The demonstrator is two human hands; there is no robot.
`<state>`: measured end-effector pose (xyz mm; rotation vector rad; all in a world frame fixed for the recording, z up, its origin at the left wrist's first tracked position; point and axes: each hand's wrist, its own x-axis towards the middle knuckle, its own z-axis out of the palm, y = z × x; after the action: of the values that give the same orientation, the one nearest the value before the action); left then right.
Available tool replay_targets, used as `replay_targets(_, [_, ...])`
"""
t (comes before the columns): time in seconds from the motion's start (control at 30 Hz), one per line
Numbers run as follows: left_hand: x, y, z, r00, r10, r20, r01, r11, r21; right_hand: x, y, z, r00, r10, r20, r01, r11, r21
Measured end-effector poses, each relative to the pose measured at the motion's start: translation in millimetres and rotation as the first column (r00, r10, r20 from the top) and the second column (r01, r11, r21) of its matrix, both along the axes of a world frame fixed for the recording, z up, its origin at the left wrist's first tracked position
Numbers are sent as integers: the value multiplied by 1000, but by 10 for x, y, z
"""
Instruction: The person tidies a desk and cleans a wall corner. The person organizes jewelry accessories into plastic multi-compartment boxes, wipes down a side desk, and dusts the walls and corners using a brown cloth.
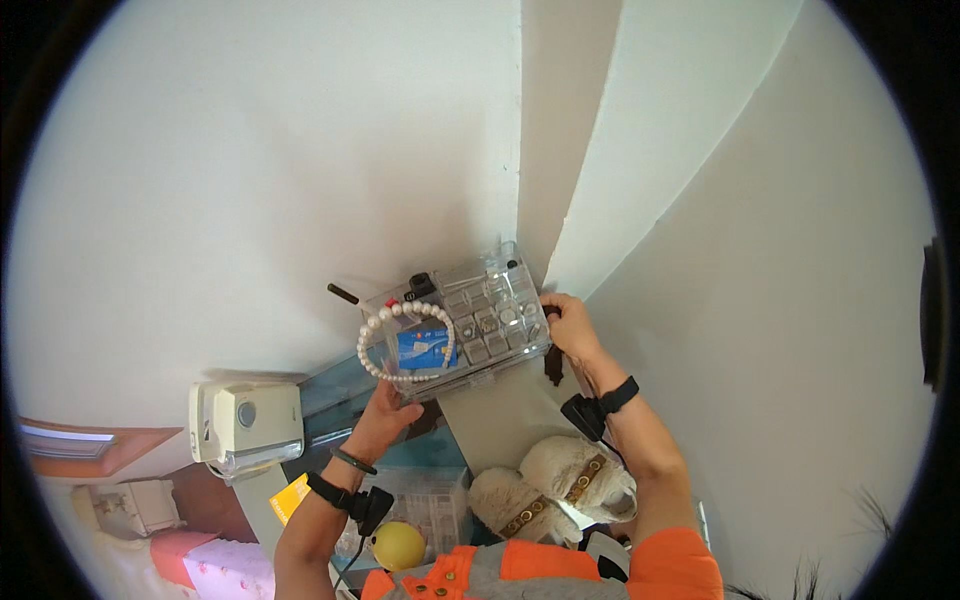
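Observation:
A clear plastic cosmetic organizer (pixel 496 358) with many small compartments sits in front of me, close to the wall corner. My left hand (pixel 386 416) is at its front left corner, thumb out, the other fingers partly hidden by it. My right hand (pixel 574 326) grips its right end, with fingertips at the edge. On its left part lie a pearl headband (pixel 364 345) and a blue card (pixel 420 351). A dark-handled brush (pixel 343 293) sticks out at the back left. Small round items fill several compartments. A dark brown object (pixel 553 366) hangs beside my right hand.
A cream appliance (pixel 259 420) stands on the left by the wall. Nearer me are fluffy slippers (pixel 559 484), a clear divided box (pixel 431 499), a yellow ball-like object (pixel 398 546) and a yellow packet (pixel 289 498). Walls (pixel 570 150) close in behind and at right.

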<state>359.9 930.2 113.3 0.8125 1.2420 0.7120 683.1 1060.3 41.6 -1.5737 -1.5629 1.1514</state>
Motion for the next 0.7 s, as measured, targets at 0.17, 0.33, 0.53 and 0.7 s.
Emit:
replay_targets(0.17, [60, 90, -32, 997, 68, 24, -69, 995, 71, -192, 88, -112, 967, -251, -44, 253, 967, 26])
replay_targets(0.33, [15, 162, -101, 991, 126, -45, -123, 991, 52, -404, -51, -318, 819, -510, -263, 558, 814, 160])
replay_targets(0.53, [-15, 132, -168, 998, -8, -57, 18, 985, 170, -397, 61, -368, 770, -586, -252, 629, 765, 143])
replay_targets(0.7, [-177, 186, -147, 985, -107, -135, 124, 985, 121, -302, 142, -517, 721, -642, -260, 686, 712, 146])
